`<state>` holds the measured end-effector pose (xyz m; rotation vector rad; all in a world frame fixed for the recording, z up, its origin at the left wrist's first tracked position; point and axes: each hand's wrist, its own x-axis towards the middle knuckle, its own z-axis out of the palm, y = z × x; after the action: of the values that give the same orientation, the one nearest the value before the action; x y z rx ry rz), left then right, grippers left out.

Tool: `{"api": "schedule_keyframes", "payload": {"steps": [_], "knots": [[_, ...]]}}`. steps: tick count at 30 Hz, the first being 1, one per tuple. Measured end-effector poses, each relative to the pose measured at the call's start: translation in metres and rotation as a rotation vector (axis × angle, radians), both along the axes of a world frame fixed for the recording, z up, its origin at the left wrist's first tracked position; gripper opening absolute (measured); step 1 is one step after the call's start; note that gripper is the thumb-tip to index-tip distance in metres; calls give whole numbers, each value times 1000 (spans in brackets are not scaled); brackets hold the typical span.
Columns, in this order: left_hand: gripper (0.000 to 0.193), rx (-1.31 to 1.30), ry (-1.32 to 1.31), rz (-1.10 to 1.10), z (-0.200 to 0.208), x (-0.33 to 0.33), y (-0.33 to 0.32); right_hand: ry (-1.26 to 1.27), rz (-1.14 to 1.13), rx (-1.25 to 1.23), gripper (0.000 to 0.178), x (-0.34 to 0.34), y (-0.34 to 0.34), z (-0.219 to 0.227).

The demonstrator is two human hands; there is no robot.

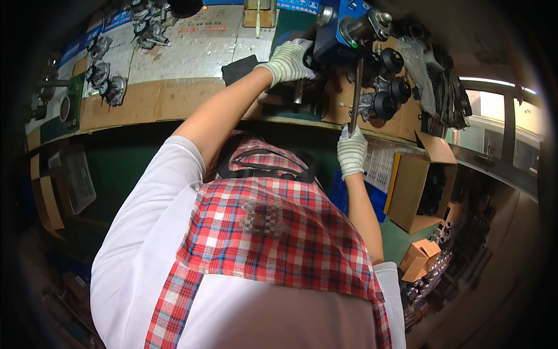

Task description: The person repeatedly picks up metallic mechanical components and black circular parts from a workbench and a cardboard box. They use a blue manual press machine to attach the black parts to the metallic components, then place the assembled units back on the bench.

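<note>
A blue arbor press [339, 36] stands at the top centre of the workbench, with a metal shaft across its head. My right hand [352, 152], in a striped knit glove, is closed around the lower end of the press's long lever [357, 87], which points down toward me. My left hand [289, 61], gloved alike, is at the left side of the press. Its fingers curl at a dark part under the press head, largely hidden by the hand and shadow. Just left of that wrist lies a black flat piece [239, 70].
Water pump-like metal castings [113, 89] sit on the cardboard-covered bench [174, 96] at left; others with black pulleys [383, 104] are right of the lever. A tray with a brush [258, 17] lies at the back. Below right are a white crate [378, 160] and an open carton [412, 195].
</note>
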<state>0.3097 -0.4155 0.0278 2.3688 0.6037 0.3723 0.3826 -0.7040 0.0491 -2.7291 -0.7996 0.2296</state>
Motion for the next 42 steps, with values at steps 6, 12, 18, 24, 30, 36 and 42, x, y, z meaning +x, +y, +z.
{"api": "schedule_keyframes", "payload": {"steps": [6,12,18,24,30,36,42], "knots": [[102,23,96,-9,-13,-3,2,-18,-69,-5,33,15,27,-48],[98,-551,-121,166,-35,-40,-12,23,-103,52,35,40,56,-100],[82,-1404,-22,343,22,-38,-28,98,-146,65,34,43,63,-107],[81,-899,13,406,-27,-4,-21,235,40,103,40,35,24,-74],[79,-753,31,454,-50,11,-18,1174,38,420,58,-1,-28,146],[77,-757,107,443,19,-31,-26,1604,20,859,87,18,-29,124],[79,-807,196,349,40,-70,-26,1342,-288,636,93,-21,86,44]]}}
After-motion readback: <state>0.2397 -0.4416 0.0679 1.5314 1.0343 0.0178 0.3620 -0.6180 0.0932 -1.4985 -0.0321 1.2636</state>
